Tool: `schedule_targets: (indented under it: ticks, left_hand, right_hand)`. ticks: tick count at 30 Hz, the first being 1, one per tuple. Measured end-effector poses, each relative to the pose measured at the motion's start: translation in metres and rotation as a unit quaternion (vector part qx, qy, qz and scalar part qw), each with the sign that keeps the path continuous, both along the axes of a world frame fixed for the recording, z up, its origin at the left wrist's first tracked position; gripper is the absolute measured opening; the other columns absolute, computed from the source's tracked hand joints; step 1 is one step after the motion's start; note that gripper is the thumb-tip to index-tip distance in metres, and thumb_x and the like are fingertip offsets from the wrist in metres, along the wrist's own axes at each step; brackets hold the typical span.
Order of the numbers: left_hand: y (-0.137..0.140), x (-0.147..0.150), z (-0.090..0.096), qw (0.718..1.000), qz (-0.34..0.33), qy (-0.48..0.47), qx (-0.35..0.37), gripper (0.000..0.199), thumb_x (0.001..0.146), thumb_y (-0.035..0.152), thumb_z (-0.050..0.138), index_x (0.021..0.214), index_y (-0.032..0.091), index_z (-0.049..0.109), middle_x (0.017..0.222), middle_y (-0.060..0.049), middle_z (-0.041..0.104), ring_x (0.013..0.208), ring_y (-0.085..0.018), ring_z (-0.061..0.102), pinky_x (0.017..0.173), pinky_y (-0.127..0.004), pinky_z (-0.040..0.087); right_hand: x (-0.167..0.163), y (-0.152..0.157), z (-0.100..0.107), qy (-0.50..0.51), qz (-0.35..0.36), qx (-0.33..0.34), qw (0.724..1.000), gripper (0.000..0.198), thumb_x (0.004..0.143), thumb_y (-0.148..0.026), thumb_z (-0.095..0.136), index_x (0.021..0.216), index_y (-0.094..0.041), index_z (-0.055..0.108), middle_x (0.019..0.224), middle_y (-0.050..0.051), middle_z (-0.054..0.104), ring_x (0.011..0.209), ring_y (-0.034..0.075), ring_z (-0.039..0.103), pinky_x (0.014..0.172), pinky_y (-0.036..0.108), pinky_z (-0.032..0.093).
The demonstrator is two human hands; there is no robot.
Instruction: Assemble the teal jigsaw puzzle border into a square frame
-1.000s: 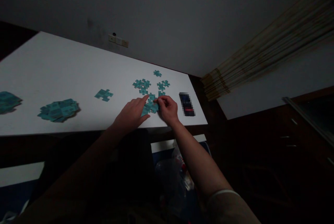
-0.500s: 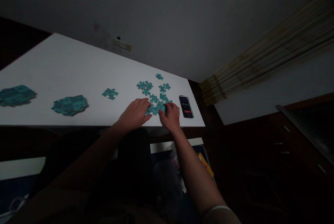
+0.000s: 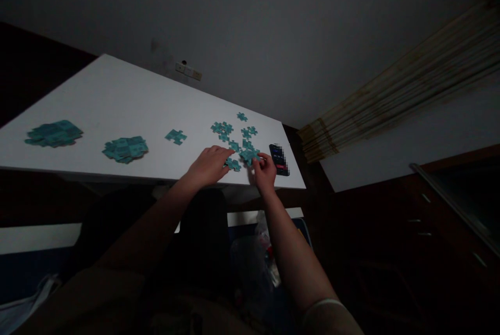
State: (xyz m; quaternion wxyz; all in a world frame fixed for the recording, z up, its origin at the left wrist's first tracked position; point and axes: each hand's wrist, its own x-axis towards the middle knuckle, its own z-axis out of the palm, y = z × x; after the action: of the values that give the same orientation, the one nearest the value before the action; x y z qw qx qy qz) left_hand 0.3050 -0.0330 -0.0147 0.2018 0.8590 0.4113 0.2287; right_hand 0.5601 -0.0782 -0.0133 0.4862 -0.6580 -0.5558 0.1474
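Since the earlier frame my right hand [image 3: 266,171] has drawn a flat teal jigsaw section [image 3: 247,156] away from the knob-edged teal pieces [image 3: 234,165] beside my left hand [image 3: 209,165], opening a gap. My right thumb and fingers pinch that section over the smooth white tabletop [image 3: 136,90], while my left thumb and fingers stand apart around those pieces. A teal cluster [image 3: 222,127] beyond looks partly joined, but I judge much is left: a layered teal heap [image 3: 125,149] and a farther teal heap [image 3: 54,133] remain unsorted.

Phone [image 3: 278,159] right of puzzle pieces [image 3: 234,146]
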Motion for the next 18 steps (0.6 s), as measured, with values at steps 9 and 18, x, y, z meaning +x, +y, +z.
schedule_targets:
  ticks: [9,18]
  left_hand:
    - [-0.002,-0.004,0.004,1.000,-0.001,-0.017,-0.006,0.077,0.110,0.010,0.068,0.187,0.021,0.070,0.184,-0.021,0.079,0.171,-0.039,0.076,0.143,-0.056,0.061]
    - [-0.007,-0.005,0.004,0.999,-0.026,0.046,0.013,0.069,0.103,0.023,0.086,0.172,0.025,0.083,0.189,-0.018,0.075,0.175,-0.043,0.069,0.146,-0.059,0.057]
  right_hand:
    - [-0.064,-0.004,0.002,-0.136,0.086,-0.071,0.984,0.016,0.109,-0.021,0.077,0.120,-0.028,0.088,0.130,0.013,0.091,0.127,0.035,0.086,0.120,0.050,0.071]
    - [-0.034,0.007,0.020,-0.151,-0.047,-0.107,0.982,0.030,0.116,-0.026,0.068,0.137,-0.018,0.088,0.145,0.025,0.087,0.143,0.041,0.070,0.132,0.056,0.053]
